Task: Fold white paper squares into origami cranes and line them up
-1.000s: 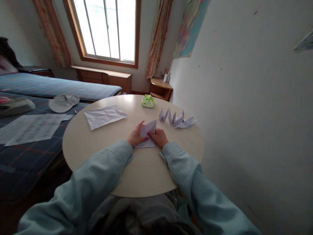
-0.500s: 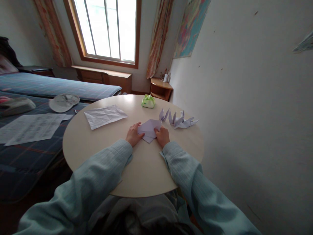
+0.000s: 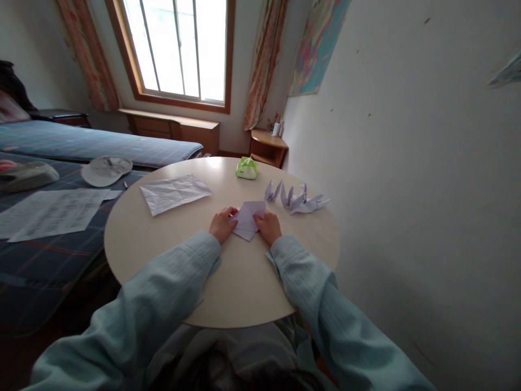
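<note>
Between my hands is a piece of folded paper (image 3: 249, 217), pale lilac-white, with its upper part raised and a pointed corner toward me. My left hand (image 3: 222, 224) is closed on its left edge, thumb on top and fingers bent. On the opposite edge my right hand (image 3: 268, 226) pinches the paper with the thumb; its other fingers are partly hidden behind the sheet. Just beyond my right hand stand several folded paper cranes (image 3: 299, 200) of the same pale paper.
A creased paper sheet (image 3: 175, 194) lies at the left of the round table (image 3: 163, 244). A green tissue pack (image 3: 246, 169) sits near the far edge. Left of the table is a bed with printed sheets (image 3: 52, 214) and a cap (image 3: 106, 170). The wall borders the right side.
The paper between my hands has changed shape: its wide flap has narrowed and now stands more upright. My left fingers have curled in slightly, and the right hand shifted a little left.
</note>
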The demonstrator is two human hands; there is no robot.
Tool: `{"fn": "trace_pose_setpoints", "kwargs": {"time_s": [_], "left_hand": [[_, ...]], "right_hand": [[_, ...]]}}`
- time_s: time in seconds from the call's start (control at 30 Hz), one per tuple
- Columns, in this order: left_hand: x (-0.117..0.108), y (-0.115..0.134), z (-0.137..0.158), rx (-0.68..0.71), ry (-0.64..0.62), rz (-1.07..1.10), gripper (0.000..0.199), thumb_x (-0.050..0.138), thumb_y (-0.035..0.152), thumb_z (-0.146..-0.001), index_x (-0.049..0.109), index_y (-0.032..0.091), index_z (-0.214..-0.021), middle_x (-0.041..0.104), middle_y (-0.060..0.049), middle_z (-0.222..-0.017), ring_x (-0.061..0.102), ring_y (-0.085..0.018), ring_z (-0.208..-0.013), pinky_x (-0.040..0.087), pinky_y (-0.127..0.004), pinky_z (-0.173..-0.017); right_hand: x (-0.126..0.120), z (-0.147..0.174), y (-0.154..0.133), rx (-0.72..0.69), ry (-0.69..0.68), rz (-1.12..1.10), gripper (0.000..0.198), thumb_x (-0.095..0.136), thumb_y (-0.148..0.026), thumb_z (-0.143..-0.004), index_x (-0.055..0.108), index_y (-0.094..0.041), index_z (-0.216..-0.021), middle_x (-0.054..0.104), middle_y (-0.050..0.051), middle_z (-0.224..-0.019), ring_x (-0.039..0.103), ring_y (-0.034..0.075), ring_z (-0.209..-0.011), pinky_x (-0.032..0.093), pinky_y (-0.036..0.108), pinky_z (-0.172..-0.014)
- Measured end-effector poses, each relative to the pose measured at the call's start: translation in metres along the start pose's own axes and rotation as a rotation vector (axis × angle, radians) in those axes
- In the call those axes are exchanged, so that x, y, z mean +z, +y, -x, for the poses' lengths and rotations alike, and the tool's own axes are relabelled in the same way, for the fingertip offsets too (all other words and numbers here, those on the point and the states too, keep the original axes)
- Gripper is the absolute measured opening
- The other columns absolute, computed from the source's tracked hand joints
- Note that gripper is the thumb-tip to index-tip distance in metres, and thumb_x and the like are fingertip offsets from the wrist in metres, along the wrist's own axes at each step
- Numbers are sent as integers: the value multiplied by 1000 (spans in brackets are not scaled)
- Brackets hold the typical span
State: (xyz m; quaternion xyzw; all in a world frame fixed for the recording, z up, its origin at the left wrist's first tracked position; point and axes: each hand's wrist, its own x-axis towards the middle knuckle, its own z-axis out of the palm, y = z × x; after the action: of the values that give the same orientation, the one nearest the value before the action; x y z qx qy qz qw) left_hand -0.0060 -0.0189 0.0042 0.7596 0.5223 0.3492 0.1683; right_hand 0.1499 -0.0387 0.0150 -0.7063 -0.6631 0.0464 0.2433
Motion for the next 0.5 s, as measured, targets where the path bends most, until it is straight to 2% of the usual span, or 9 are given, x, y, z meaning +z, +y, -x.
{"fn": "trace_pose_setpoints", "kwargs": {"time_s": [0.13,0.5], "left_hand": [[2,-2,0,61,-25,-17,19,50,11,-66,59,17,-82,60,-3,-84,56,-13,-75,43,-24,-74],[3,0,1,59,-71,-45,25,45,9,-66,58,18,-85,61,-2,-80,55,-13,-77,42,-24,-75]], "right_hand": [[-1,1,-1,6,-6,3,25,41,-29,-78,57,-15,-91,64,9,-91,58,17,-84,37,22,-66],[-1,0,-2,54,-26,17,28,39,-31,-80,57,-16,-93,64,9,-91,58,17,-85,37,22,-67]]}}
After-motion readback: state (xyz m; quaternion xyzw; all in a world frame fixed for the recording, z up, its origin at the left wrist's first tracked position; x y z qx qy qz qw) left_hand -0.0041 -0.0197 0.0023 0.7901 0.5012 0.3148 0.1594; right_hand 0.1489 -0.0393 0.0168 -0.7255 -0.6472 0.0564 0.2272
